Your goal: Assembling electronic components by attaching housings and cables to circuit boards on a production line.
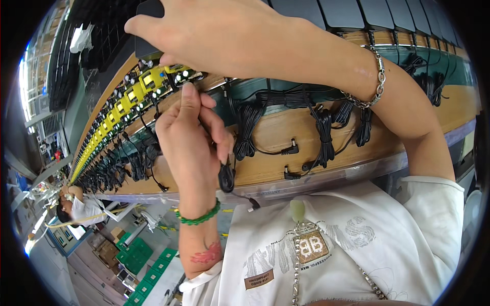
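My left hand (191, 132), with a green bracelet at its wrist, is closed with a bundled black power cable (226, 176) hanging below its fingers. The cable's plug end dangles near my shirt. Above it, my right hand (204, 33) reaches across from the right, wearing a silver chain bracelet. Its fingers curl around a black plastic adapter case (146, 48), partly hidden by the hand. Just under that case lies a circuit board (178, 74) with a yellow transformer, close to my left fingertips.
A long row of circuit boards with yellow transformers (122, 106) runs to the far left. Tied black cables (247, 130) lie along the wooden bench edge (357, 153). More black cases (342, 13) line the upper right. Another person (87, 209) is at the far left, beyond green bins (135, 252).
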### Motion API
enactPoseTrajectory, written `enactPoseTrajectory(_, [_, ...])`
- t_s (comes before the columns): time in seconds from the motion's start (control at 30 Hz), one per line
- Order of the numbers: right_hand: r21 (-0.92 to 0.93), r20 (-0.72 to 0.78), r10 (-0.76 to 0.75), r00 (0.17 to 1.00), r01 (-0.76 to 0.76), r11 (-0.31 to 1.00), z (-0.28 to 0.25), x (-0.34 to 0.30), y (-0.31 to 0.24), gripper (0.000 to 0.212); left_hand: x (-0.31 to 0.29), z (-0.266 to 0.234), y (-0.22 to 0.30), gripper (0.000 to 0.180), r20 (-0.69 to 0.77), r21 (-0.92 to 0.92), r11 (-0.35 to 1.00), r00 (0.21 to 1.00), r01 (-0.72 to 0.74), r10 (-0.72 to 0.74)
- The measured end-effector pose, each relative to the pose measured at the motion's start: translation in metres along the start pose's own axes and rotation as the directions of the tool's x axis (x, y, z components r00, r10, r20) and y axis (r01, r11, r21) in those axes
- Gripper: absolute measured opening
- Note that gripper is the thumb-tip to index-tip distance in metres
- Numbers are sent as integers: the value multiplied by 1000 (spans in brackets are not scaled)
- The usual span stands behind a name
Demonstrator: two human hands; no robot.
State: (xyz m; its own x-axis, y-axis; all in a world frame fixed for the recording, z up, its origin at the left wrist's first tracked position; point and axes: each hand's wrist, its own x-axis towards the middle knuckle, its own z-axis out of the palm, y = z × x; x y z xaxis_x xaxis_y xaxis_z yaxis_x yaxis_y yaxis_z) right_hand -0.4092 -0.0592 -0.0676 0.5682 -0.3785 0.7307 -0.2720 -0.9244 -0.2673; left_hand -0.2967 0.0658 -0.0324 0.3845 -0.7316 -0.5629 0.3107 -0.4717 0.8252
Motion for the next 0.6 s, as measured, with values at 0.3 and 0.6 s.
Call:
enactPoseTrajectory(0.3, [20, 102, -67, 993, 66, 998, 22, 12, 16, 35, 4, 2, 1, 38, -27, 132, 990, 998, -44, 48])
enactPoseTrajectory(0.6, [366, 407, 55, 912, -218, 905, -6, 31, 9, 47, 1, 9, -22, 37, -56, 123, 975, 979, -187, 194])
